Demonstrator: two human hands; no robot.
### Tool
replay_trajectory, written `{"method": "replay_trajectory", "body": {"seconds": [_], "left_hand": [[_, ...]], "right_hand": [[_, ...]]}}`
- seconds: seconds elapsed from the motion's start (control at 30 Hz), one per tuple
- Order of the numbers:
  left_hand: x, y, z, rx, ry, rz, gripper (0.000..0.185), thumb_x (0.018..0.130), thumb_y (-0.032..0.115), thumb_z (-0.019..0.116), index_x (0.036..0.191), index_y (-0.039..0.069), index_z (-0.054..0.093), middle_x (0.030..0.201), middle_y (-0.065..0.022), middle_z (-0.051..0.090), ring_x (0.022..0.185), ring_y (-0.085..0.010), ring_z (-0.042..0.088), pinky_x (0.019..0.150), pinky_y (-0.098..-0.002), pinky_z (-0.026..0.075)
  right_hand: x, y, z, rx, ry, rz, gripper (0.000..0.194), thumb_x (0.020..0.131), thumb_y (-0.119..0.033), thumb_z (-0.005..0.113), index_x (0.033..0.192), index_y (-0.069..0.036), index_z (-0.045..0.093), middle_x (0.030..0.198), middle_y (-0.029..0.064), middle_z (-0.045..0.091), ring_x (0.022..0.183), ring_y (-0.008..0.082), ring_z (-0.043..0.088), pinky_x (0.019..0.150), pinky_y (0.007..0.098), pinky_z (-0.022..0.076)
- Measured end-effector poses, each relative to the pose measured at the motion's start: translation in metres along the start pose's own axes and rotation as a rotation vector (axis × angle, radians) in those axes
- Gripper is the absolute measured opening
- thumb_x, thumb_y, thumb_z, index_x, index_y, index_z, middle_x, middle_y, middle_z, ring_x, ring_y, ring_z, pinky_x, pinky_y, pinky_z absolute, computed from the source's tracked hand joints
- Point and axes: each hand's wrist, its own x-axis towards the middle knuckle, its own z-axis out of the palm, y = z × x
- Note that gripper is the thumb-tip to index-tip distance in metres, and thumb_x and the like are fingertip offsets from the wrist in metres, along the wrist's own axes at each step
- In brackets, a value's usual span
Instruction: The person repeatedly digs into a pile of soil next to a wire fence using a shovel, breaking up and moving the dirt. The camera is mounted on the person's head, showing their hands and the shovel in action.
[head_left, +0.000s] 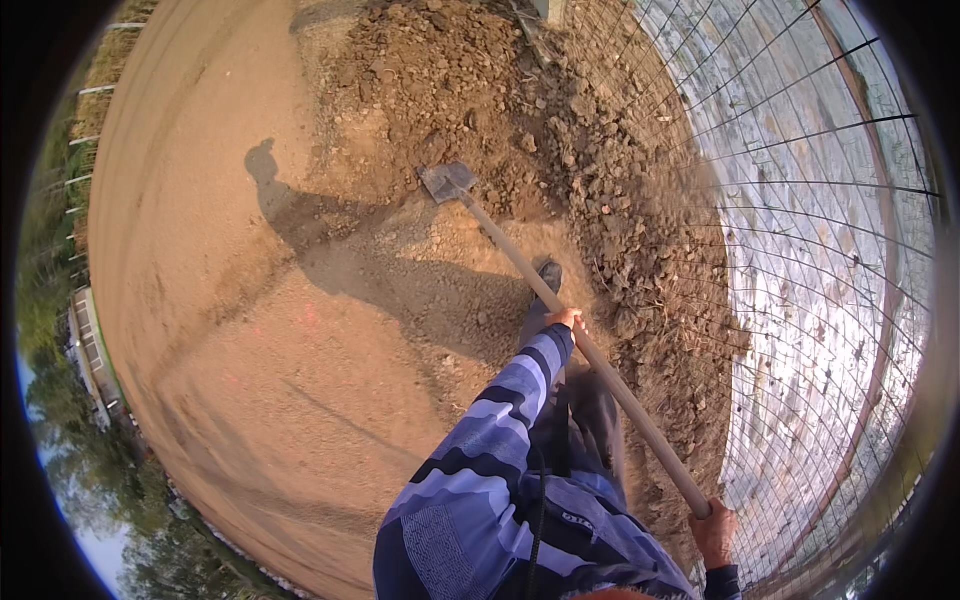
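Both of my hands grip the wooden handle (637, 412) of a long-handled digging tool. My left hand (568, 320), in a striped sleeve, is wrapped around the handle partway along it. Lower and to the right, my right hand (714, 529) closes around the handle's near end. At the far end, the flat metal blade (448, 182) rests on or just above the soil; which of the two I cannot tell. It could be a hoe or a shovel. Broken brown soil (427, 82) lies beyond the blade. My shoe (550, 275) shows beside the handle.
A wire mesh fence (810, 225) runs along my right, with a pale sheet-like surface (772, 360) behind it. Clods (600, 195) are heaped along the fence's foot. Packed bare earth (315, 375) spreads to my left, my shadow (322, 225) falling across it. A post (553, 11) stands at the top.
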Motion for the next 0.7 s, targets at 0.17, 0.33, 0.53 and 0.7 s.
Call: {"method": "replay_trajectory", "body": {"seconds": [0.17,0.33,0.53,0.7], "left_hand": [[0.029,0.032,-0.035,0.088,-0.041,-0.043,0.016,0.080,0.013,0.065,0.078,0.007,0.050,0.061,-0.0077,0.049,0.051,-0.0246,0.052,0.051,-0.0451,0.049],[0.025,-0.002,-0.059,0.237,0.282,-0.037,0.016,0.084,0.013,0.064,0.076,0.004,0.054,0.055,-0.0113,0.052,0.038,-0.0251,0.049,0.039,-0.0441,0.047],[0.057,0.015,-0.090,0.207,0.135,0.007,0.015,0.081,0.011,0.064,0.072,0.006,0.052,0.057,-0.0077,0.047,0.044,-0.0226,0.049,0.042,-0.0419,0.048],[0.099,0.023,-0.090,0.188,-0.002,-0.019,0.017,0.079,0.014,0.062,0.068,0.011,0.049,0.055,-0.0060,0.045,0.045,-0.0222,0.047,0.045,-0.0407,0.047]], "right_hand": [[-0.011,-0.038,0.014,0.114,-0.146,-0.004,0.029,0.063,-0.026,0.076,0.078,-0.006,0.062,0.068,0.0162,0.063,0.070,0.0368,0.063,0.065,0.0446,0.0496],[-0.022,-0.036,0.068,0.150,-0.395,0.048,0.023,0.067,-0.026,0.071,0.082,-0.011,0.064,0.075,0.0169,0.066,0.076,0.0318,0.066,0.067,0.0433,0.0490],[-0.016,-0.031,0.130,0.057,-0.303,0.058,0.018,0.071,-0.026,0.066,0.082,-0.013,0.063,0.076,0.0163,0.066,0.077,0.0331,0.066,0.067,0.0443,0.0485],[0.003,-0.003,0.180,0.030,-0.229,0.065,0.014,0.074,-0.026,0.062,0.082,-0.014,0.062,0.078,0.0158,0.066,0.077,0.0341,0.065,0.067,0.0452,0.0480]]}}
